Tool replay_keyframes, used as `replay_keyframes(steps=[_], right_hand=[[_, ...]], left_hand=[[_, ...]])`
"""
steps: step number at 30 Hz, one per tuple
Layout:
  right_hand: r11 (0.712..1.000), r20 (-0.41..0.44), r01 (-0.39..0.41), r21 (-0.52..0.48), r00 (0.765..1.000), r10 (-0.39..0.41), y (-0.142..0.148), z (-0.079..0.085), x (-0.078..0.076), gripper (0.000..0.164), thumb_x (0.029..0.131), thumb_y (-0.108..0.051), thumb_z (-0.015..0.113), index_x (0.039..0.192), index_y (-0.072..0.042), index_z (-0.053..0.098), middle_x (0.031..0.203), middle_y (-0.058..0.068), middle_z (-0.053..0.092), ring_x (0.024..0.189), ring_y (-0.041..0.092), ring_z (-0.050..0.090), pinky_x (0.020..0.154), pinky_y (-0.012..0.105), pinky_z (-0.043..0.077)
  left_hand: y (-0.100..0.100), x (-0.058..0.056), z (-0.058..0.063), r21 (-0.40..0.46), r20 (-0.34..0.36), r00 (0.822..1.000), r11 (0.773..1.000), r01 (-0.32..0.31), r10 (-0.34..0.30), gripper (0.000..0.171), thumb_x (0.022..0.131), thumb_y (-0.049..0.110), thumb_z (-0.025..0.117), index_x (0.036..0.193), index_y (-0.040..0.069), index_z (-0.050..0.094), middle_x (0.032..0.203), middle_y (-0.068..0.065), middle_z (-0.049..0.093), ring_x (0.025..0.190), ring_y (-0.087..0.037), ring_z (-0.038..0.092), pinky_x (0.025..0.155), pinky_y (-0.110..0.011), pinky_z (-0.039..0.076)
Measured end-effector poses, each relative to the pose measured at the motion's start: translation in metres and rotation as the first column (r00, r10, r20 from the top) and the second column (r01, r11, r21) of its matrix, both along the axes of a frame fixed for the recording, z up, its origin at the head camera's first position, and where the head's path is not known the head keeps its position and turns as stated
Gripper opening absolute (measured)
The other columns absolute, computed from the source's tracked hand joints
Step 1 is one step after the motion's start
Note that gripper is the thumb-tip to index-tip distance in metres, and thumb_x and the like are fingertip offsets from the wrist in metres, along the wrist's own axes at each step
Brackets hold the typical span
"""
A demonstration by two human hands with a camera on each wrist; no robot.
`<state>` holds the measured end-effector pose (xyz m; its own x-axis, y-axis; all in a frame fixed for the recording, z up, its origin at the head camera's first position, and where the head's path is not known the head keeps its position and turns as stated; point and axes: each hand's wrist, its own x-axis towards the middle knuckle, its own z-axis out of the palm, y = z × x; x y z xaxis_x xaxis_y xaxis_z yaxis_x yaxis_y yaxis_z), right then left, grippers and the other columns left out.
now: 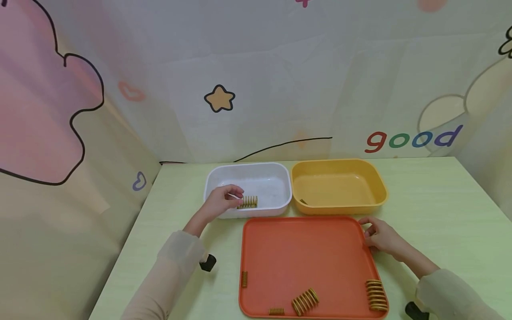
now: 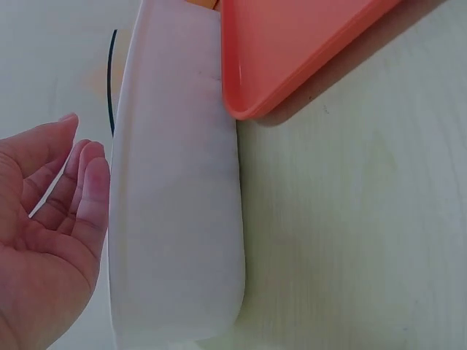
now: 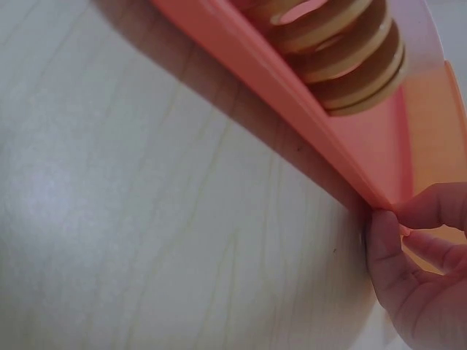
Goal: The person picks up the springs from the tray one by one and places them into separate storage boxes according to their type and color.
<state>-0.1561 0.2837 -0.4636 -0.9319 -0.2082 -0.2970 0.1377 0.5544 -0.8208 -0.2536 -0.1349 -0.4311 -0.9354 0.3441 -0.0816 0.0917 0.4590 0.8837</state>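
My left hand (image 1: 222, 199) is over the front of a white bin (image 1: 276, 209), its thumb and fingers parted. A brass-coloured coil spring (image 1: 250, 202) lies in that bin beside the fingertips. In the left wrist view the left hand (image 2: 55, 211) shows nothing between its fingers, and the bin wall hides the spring. My right hand (image 1: 382, 238) pinches the right rim of an orange-red tray (image 1: 300, 258) near its far corner. On the tray lie two large springs (image 1: 305, 302), one against the right rim, and two small springs (image 1: 244, 279) at the left and front.
A yellow bin (image 1: 340, 206) stands against the white bin's right side, behind the tray, with a tiny spring-like piece (image 1: 303, 202) inside. All stand on a pale green table (image 1: 440, 200). A printed cloth (image 1: 280, 98) hangs behind the table.
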Motion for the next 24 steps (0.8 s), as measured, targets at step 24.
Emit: replay_keyframes(steps=[24], right_hand=[[1.0, -0.002, -0.002, 0.002, 1.0, 0.002, -0.001, 0.001, 0.0, 0.048, 0.073, 0.007, 0.05, 0.118, 0.011, 0.035, 0.077, 0.01, 0.046, 0.059, 0.016, 0.048, 0.051, 0.028, 0.047]], left_hand=[[-0.004, 0.029, -0.003, 0.08, -0.057, 0.992, 0.99, 0.12, -0.115, 0.026, 0.077, 0.014, 0.065, 0.098, -0.001, 0.059, 0.091, -0.007, 0.061, 0.077, -0.014, 0.057, 0.068, -0.021, 0.049]])
